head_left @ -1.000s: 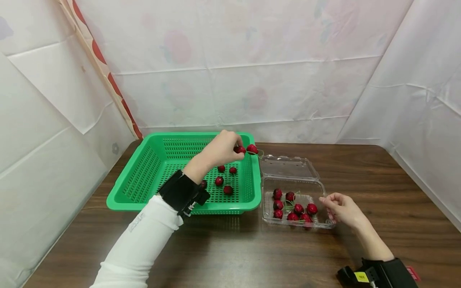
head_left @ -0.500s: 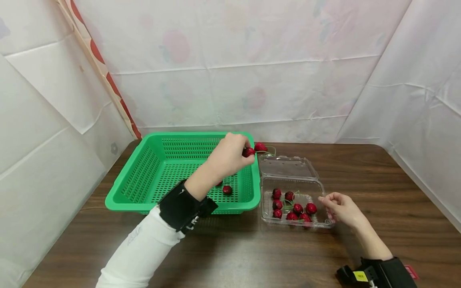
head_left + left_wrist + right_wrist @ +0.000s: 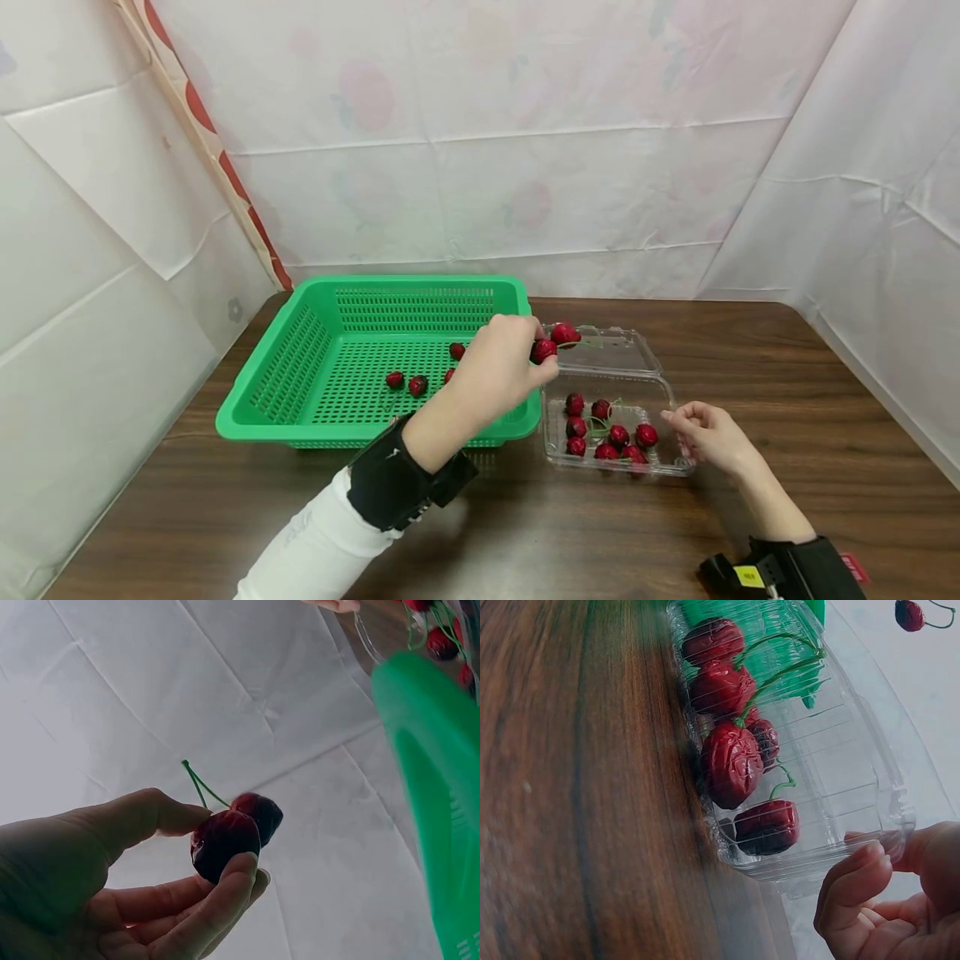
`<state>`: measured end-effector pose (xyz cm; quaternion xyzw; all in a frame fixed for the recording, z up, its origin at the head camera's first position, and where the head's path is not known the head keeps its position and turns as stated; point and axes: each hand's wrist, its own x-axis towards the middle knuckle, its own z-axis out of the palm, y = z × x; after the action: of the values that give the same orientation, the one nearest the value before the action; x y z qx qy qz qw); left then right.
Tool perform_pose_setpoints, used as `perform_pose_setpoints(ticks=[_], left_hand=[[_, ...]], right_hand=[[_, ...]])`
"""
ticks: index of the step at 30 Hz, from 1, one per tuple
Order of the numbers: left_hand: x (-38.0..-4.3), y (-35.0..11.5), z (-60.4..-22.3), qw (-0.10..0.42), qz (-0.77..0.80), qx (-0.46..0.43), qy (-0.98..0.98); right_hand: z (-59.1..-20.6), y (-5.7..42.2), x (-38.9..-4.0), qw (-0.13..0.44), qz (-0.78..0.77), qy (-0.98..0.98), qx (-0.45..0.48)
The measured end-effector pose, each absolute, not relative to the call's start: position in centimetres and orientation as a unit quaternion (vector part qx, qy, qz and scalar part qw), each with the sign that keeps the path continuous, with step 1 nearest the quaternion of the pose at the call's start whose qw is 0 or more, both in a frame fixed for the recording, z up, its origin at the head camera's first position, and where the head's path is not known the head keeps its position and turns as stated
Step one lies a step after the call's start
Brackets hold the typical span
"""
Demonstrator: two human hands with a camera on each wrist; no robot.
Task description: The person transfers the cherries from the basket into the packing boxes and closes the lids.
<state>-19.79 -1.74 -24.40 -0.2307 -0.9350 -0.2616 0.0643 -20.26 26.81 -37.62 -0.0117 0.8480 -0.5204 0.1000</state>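
1. Pinches one fruit of a stem-joined cherry pair [image 3: 226,844] in the left hand [image 3: 501,362], between thumb and fingertips; keeps the second cherry [image 3: 565,335] just beyond that grip.
2. Holds the pair by the right end of the green basket [image 3: 258,431], with the clear box [image 3: 630,392] to the right of the grip and nearer the body.
3. Grips the box's right side in the right hand [image 3: 708,433], with boxed cherries [image 3: 618,436] to the left of those fingertips.
4. Shown clearly from the left wrist, only faintly from the head: green stems [image 3: 185,763] forking from one tip.
5. Shown from the head alone: loose cherries [image 3: 417,385] in the basket, left of the left grip.
6. In the head view, slants the pair's long axis outward from the grip, rightward and away from the body; points the stems right.
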Motion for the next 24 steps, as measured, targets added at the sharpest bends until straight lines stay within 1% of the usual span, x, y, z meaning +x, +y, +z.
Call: perform_pose_setpoints(ticks=[8,17,24], left_hand=[[-18.8,-0.4,-25.6,0.078,-0.264,-0.227,-0.934],[-18.6,1.2,-27.9,0.080,-0.247,-0.232,-0.937],[-18.4,2.2,-29.2,0.093,-0.233,-0.246,-0.936]], right_hand=[[-37.7,26.9,-20.3,0.098,-0.520,0.849,-0.014],[-37.6,26.9,-20.2,0.097,-0.517,0.850,-0.004],[-37.6,26.8,-20.2,0.097,-0.515,0.851,-0.003]])
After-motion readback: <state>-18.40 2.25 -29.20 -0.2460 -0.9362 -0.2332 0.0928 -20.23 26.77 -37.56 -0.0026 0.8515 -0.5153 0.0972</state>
